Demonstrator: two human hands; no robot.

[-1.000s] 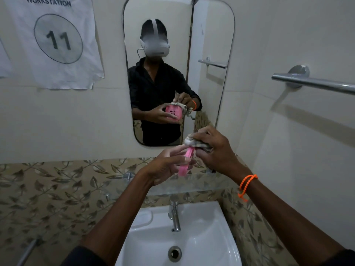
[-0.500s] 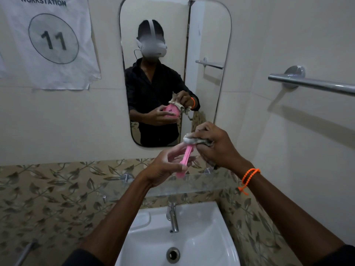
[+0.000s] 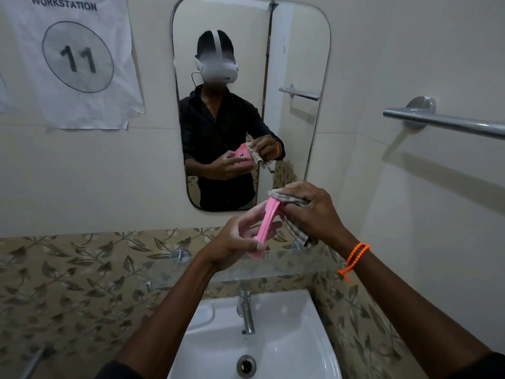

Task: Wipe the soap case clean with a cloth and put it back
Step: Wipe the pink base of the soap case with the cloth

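Two hands work above the sink: left hand (image 3: 232,246) fingers clamp the pink plastic soap case (image 3: 266,225), long axis near upright, while right hand (image 3: 314,212) fingers pinch the striped cloth (image 3: 293,214) against its top end.

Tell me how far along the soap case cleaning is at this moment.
Done: the pink soap case is off its resting place and up in front of the mirror. In hand: the left hand holds it edge-on while the right hand presses the cloth against its upper end, so wiping is underway. Left: finishing the wipe and putting the case back; the glass shelf below looks the likely spot.
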